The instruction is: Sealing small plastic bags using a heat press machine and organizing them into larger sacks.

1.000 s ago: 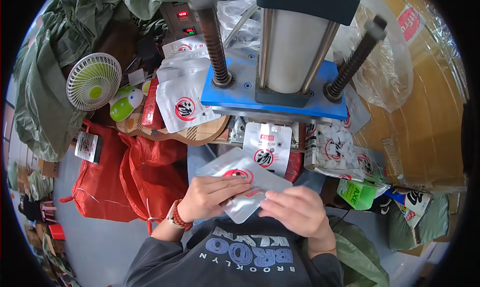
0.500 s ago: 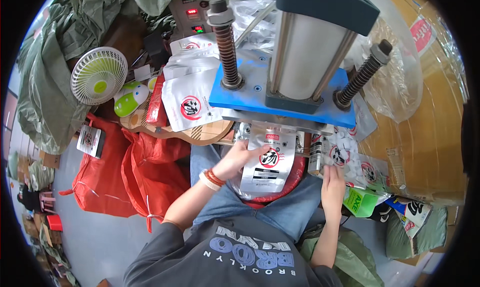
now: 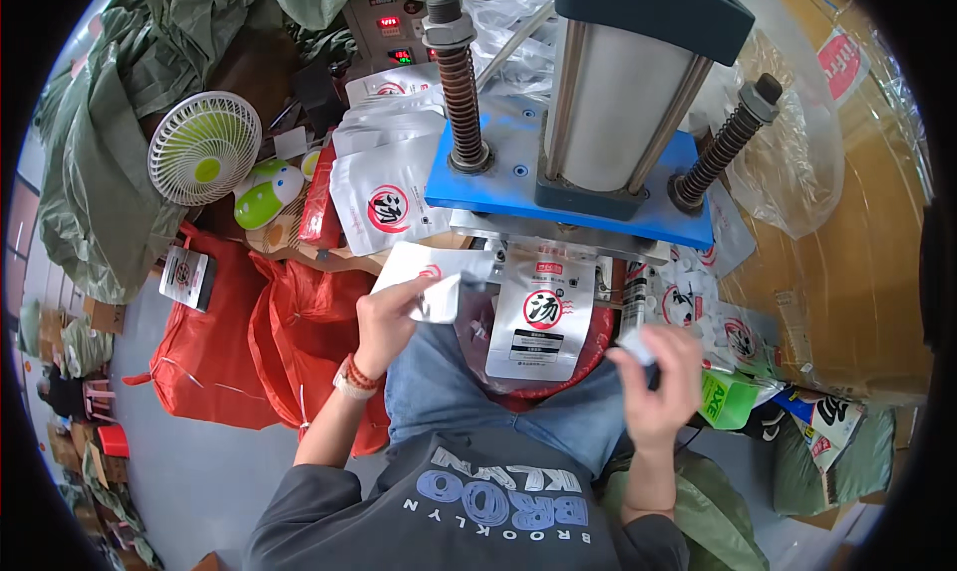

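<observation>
My left hand point(image 3: 384, 327) grips a silver-white pouch point(image 3: 419, 257), bent over at the fingers, left of the press. My right hand point(image 3: 663, 387) pinches a small white piece point(image 3: 636, 346) between thumb and fingers; blur hides its exact shape. Between my hands, another printed pouch point(image 3: 543, 347) hangs from under the press point(image 3: 568, 207), its lower part over a red-rimmed round container point(image 3: 588, 362) by my lap. Beyond my right hand lies a heap of small white pieces point(image 3: 688, 277) among printed pouches.
A stack of pouches point(image 3: 374, 167) lies left of the press, beside a red packet point(image 3: 321, 207) and a white fan point(image 3: 206, 147). Red sacks point(image 3: 214, 342) stand at the left. A large cardboard box point(image 3: 827, 302) and a green container point(image 3: 726, 397) are at the right.
My left hand has left the pouch under the press and moved left, now holding another pouch. My right hand has come back from the heap toward me with a small white piece.
</observation>
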A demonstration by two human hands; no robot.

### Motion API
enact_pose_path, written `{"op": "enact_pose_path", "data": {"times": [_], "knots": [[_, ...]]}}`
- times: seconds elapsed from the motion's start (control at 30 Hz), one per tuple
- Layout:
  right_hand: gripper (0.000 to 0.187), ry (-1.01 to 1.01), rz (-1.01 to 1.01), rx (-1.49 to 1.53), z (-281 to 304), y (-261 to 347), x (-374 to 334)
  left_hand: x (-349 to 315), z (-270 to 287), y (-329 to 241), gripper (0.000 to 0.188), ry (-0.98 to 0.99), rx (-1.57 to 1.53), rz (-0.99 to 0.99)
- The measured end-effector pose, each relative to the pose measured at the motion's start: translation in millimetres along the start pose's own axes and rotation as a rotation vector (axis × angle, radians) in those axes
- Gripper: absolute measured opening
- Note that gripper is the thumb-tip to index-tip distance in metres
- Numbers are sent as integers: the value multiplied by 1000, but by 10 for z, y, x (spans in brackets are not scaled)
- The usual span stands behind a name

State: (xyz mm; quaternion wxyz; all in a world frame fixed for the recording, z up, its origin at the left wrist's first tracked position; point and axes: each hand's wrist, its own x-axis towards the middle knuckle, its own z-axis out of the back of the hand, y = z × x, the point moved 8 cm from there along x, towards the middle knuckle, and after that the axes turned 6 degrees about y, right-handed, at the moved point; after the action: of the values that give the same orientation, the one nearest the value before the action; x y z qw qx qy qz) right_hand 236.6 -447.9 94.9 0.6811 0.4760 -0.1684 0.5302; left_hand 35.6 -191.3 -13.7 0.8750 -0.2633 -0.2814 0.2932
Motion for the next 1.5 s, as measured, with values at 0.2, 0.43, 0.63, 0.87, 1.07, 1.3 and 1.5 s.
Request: {"op": "enact_pose_path", "data": {"times": [0.2, 0.43, 0.63, 0.87, 1.07, 1.3, 1.5], "knots": [[40, 496, 324, 17, -574, 591, 211, -70, 47, -1132, 37, 113, 132, -498], [52, 505, -87, 32, -480, 147, 58, -65, -570, -1136, 22, 532, -518, -287], [42, 62, -237, -54, 9, -438, 74, 178, -1414, -541, 21, 440, -1341, 508], [30, 588, -430, -368, -426, -1183, -583, 402, -1184, -315, 43, 485, -1042, 500], [24, 258, -741, 170, -61, -1289, -716, 401, -359, 385, 85, 124, 753, 33], [36, 126, -27, 96, 25, 52, 74, -6, -36, 108, 38, -21, -7, -16], [29, 485, 246, 126, -579, 553, 223, -170, 127, -1010, 41, 36, 43, -474]]}}
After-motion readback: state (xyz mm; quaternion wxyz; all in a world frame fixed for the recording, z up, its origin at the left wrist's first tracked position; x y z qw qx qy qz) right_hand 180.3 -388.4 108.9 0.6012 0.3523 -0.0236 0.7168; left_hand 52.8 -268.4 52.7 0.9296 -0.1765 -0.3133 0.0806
